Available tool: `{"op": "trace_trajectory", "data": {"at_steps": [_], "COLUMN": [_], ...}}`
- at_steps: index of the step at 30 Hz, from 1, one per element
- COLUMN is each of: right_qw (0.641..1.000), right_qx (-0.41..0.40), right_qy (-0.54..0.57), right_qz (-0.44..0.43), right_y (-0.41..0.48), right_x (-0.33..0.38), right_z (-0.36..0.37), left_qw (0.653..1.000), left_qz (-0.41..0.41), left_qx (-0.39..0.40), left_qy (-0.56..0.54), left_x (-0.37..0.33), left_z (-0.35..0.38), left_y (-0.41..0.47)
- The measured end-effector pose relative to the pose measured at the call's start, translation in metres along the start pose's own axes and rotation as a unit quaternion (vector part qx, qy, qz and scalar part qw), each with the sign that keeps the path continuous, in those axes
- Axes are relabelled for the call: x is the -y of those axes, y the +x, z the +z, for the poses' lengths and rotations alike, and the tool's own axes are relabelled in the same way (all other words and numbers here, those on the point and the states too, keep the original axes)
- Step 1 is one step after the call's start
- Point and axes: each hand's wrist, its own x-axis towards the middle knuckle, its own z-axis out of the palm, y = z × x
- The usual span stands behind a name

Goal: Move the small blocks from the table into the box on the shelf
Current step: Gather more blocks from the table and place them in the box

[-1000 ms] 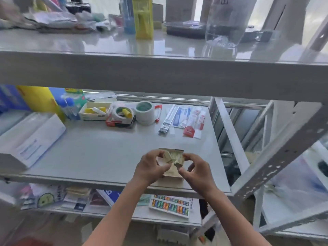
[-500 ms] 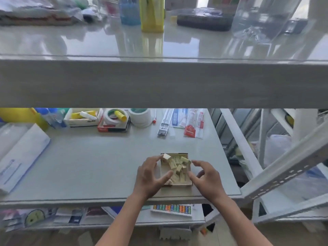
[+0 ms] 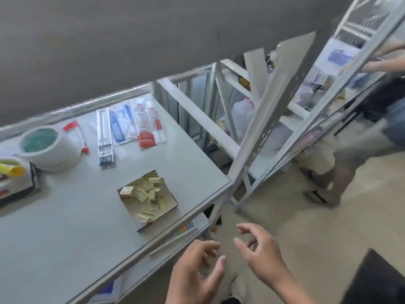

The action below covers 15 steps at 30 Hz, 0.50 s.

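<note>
A shallow cardboard box (image 3: 171, 201) lies on the grey shelf (image 3: 65, 227) near its front right corner. Several small pale yellow blocks (image 3: 149, 194) lie loose inside it. My left hand (image 3: 197, 273) and my right hand (image 3: 258, 253) hover off the shelf's front edge, below and right of the box. Both hands are empty with fingers spread and curled, clear of the box.
At the shelf's back lie packaged pens and tubes (image 3: 131, 126), a white tape roll (image 3: 46, 148) and a tray (image 3: 15, 183) at the left. The upper shelf's underside (image 3: 153, 36) hangs overhead. A white metal rack (image 3: 274, 110) stands right, where a person (image 3: 372, 128) moves.
Both hands have let go of the box and drawn back off the shelf's edge. The view has swung right and tilted.
</note>
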Motion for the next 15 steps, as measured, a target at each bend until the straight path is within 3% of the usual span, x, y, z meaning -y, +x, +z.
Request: {"op": "trace_trajectory", "data": {"at_steps": [2, 5, 9, 15], "right_qw": [1.000, 0.998, 0.990, 0.981], "right_qx": [-0.013, -0.051, -0.125, -0.160], "right_qy": [-0.009, 0.004, 0.029, 0.049], "right_qz": [0.025, 0.048, 0.061, 0.103], "right_y": [-0.013, -0.029, -0.050, -0.105], "right_x": [-0.017, -0.034, -0.064, -0.135], "right_z": [-0.012, -0.035, -0.071, -0.138], "left_qw": [0.992, 0.971, 0.958, 0.951], "left_qz": [-0.035, -0.024, -0.008, 0.002], "left_qx": [0.120, 0.222, 0.258, 0.262], "left_qy": [0.032, 0.088, 0.127, 0.162], "left_x": [0.003, -0.003, -0.029, -0.080], "left_z": [0.024, 0.049, 0.075, 0.145], "left_y": [-0.001, 0.007, 0.027, 0.030]}}
